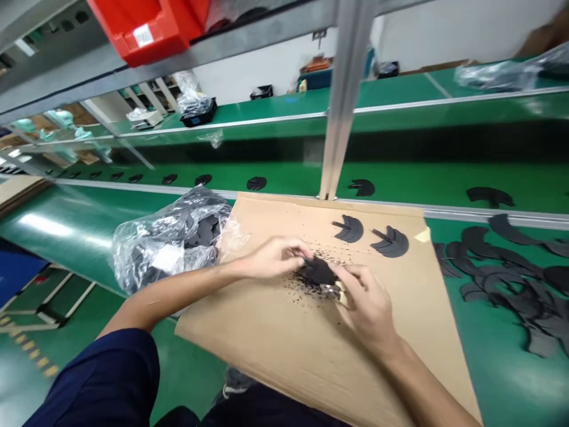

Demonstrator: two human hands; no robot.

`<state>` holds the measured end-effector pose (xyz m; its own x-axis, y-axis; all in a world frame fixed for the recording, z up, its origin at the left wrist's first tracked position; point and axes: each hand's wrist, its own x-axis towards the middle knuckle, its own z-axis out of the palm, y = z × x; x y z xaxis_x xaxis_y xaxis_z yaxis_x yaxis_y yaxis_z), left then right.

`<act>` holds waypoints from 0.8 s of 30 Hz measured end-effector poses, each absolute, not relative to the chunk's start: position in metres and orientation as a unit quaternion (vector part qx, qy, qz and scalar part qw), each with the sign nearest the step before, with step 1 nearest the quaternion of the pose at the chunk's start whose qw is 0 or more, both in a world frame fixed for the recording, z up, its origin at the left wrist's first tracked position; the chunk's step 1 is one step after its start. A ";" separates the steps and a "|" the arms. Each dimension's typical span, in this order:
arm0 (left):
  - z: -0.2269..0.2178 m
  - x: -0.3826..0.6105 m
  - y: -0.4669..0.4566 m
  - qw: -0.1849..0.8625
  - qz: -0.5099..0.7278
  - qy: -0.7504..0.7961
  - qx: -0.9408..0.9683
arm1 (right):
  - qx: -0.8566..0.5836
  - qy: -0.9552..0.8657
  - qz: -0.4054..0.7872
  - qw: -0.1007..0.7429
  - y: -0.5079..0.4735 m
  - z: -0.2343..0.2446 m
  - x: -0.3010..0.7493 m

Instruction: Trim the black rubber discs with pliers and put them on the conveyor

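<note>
Both hands meet over a black foam piece [317, 271] on a sheet of brown cardboard [284, 362]. My left hand [275, 258] pinches its far edge, and my right hand [362, 302] grips its near side along with a small pale item [341, 293] that I cannot identify. Black crumbs [296, 290] lie scattered around the piece. Two fan-shaped black pieces [349, 229] rest on the cardboard beyond my hands, apart from them. The fingers hide much of the held piece.
A clear plastic bag of black pieces [171, 243] lies left of the cardboard. More black pieces [502, 279] are heaped on the green conveyor belt [498, 367] to the right, and others stand in a row behind. A metal upright [347, 89] rises at the cardboard's far edge.
</note>
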<state>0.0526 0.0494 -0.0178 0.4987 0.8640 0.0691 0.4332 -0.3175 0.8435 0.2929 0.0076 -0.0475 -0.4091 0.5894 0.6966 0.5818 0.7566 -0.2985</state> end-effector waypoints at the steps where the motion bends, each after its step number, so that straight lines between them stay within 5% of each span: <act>1: -0.020 0.055 0.034 0.443 0.263 0.399 0.759 | -0.336 -0.838 0.033 0.428 0.008 -0.047 0.292; 5: -0.012 0.033 0.018 0.436 0.218 0.409 0.771 | -0.286 -0.855 0.143 0.409 0.012 -0.049 0.286; 9: 0.012 -0.043 0.038 0.141 -0.035 0.614 0.776 | -0.331 -0.822 0.176 0.429 0.016 -0.049 0.282; 12: 0.020 -0.099 0.047 0.056 -0.094 0.694 0.712 | -0.396 -0.784 0.191 0.439 0.015 -0.046 0.281; 21: 0.022 -0.144 0.058 0.037 -0.094 0.697 0.710 | -0.467 -0.730 0.278 0.414 0.012 -0.035 0.279; 24: 0.030 -0.126 0.059 0.019 0.044 0.690 0.722 | -0.485 -0.706 0.316 0.408 0.010 -0.030 0.280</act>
